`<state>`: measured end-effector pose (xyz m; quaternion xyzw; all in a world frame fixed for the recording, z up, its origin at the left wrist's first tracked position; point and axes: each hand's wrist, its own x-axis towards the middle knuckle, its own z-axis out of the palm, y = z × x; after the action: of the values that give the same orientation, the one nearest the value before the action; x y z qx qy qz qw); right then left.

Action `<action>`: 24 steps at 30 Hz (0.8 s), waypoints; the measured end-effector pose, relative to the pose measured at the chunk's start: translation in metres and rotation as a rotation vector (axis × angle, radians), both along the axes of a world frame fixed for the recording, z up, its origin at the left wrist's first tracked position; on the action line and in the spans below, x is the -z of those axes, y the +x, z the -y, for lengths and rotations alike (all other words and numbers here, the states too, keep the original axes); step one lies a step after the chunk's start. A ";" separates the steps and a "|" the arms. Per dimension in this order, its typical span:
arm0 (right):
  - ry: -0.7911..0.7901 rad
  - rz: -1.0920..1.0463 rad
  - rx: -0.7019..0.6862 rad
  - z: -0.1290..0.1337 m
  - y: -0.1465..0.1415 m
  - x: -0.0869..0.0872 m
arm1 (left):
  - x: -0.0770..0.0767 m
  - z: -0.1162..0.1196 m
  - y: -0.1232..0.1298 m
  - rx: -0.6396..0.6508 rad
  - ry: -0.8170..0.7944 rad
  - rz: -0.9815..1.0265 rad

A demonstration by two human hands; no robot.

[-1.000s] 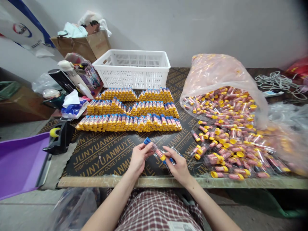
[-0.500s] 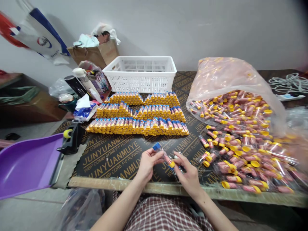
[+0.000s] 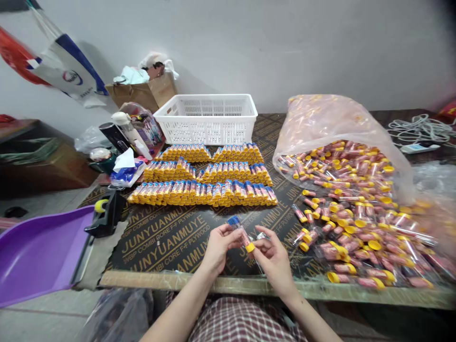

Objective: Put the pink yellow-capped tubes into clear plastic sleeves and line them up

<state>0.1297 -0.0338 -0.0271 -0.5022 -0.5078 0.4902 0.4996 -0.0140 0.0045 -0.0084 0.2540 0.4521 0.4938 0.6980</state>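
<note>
Right, the left hand (image 3: 220, 247) pinches a clear plastic tube (image 3: 241, 236) with blue and yellow end caps.

From here I see that tube held just above the black printed plywood desk (image 3: 160, 242); the right hand (image 3: 273, 254) curls just beside its yellow cap, though I cannot tell whether it grips anything; neat rows of capped tubes (image 3: 210, 194) lie ahead, with a white plastic basket (image 3: 206, 121) behind them; to the right, a large clear plastic sack (image 3: 331, 118) spills loose tubes (image 3: 349, 223) across the desk.
</note>
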 end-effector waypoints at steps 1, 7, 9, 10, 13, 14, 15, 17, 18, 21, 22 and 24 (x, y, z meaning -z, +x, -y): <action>-0.021 -0.029 0.001 0.001 0.000 0.000 | 0.000 0.001 0.001 0.004 -0.004 0.001; 0.190 0.270 -0.016 0.001 0.010 0.007 | -0.003 0.003 0.000 0.004 -0.034 -0.014; 0.319 0.362 -0.030 -0.003 0.014 0.006 | -0.002 0.006 0.000 0.082 -0.034 -0.028; 0.363 0.373 -0.059 -0.004 0.015 0.005 | -0.001 0.009 0.000 0.119 -0.037 -0.032; 0.393 0.337 -0.195 -0.007 0.019 0.002 | 0.002 0.015 0.003 0.200 -0.067 -0.024; 0.383 0.322 -0.238 -0.007 0.020 0.002 | 0.002 0.017 0.004 0.214 -0.079 -0.019; 0.371 0.303 -0.272 -0.007 0.020 0.002 | 0.002 0.018 0.005 0.223 -0.089 -0.013; 0.357 0.259 -0.310 -0.006 0.021 0.005 | 0.001 0.019 0.007 0.237 -0.102 -0.001; 0.355 0.237 -0.318 -0.005 0.021 0.007 | 0.001 0.019 0.007 0.242 -0.103 0.005; 0.358 0.174 -0.316 -0.004 0.021 0.011 | 0.000 0.019 0.008 0.248 -0.103 0.016; 0.359 0.157 -0.315 -0.004 0.020 0.011 | 0.000 0.019 0.007 0.246 -0.103 0.017; 0.359 0.130 -0.316 -0.004 0.019 0.012 | 0.001 0.019 0.006 0.242 -0.104 0.016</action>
<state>0.1491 -0.0296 -0.0390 -0.3501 -0.6900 0.4311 0.4642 -0.0079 -0.0146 -0.0093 0.2663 0.4377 0.3839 0.7682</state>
